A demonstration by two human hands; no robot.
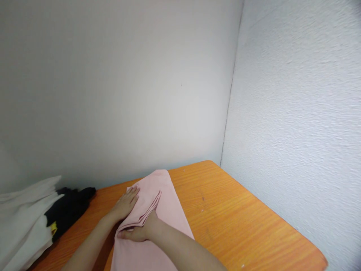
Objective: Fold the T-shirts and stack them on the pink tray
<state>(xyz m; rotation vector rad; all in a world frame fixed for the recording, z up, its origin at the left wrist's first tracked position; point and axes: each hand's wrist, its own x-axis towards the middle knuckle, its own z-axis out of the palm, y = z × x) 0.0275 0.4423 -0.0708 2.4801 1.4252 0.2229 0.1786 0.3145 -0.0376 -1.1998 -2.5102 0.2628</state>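
A pink cloth (pixel 169 214) lies on the wooden table, partly folded over in several layers. My left hand (pixel 127 204) rests flat on its upper left part, fingers stretched out. Lower down, my right hand (pixel 141 230) reaches beneath the layered edge of the folded flap. Its thumb points left along the crease, while the flap hides the other fingers. Both hands touch the cloth, and my forearms come in from the bottom of the view.
At the left, white fabric (pixel 25 218) lies heaped beside black fabric (pixel 70 210) with a small yellow patch. The orange-brown table (pixel 225 210) extends right to a rounded corner. A plain wall (pixel 126 86) stands behind it, and a textured wall (pixel 296 94) on the right.
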